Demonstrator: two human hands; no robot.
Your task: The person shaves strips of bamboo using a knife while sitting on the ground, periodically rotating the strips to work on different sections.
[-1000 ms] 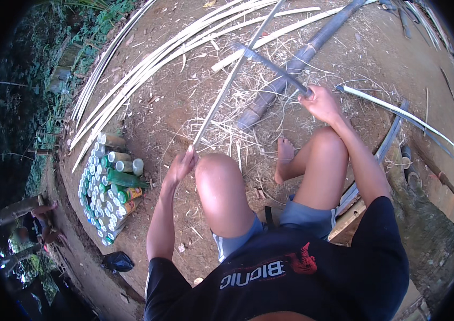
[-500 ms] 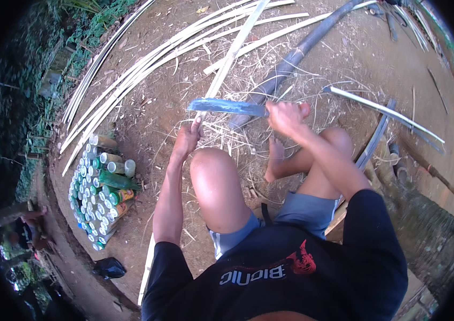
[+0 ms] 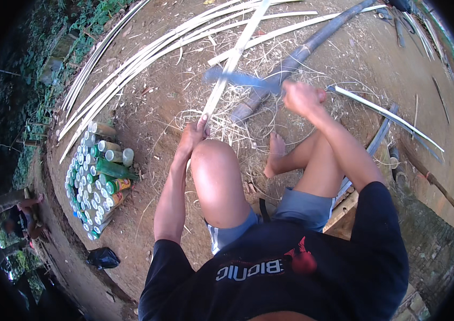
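My left hand (image 3: 195, 135) is closed round the near end of a long pale bamboo strip (image 3: 236, 52), its thumb lying along the top, just beside my left knee. From there the strip runs away from me toward the far edge. My right hand (image 3: 300, 97) grips the handle of a machete (image 3: 243, 79), with a reddish butt end showing past the fist. The blade, smeared by motion, points left and crosses the strip well beyond my left hand. Whether its edge touches the strip I cannot tell.
A dark bamboo pole (image 3: 286, 67) lies on the dirt among curly shavings (image 3: 227, 134). Long split strips (image 3: 147, 56) spread at the far left. Stacked bottles (image 3: 96, 184) stand left, near a black plastic bag (image 3: 103, 258). Another person (image 3: 26, 216) is at far left.
The machete has moved away from me along the strip and slightly right, with my right hand. My left hand still holds the strip's near end.
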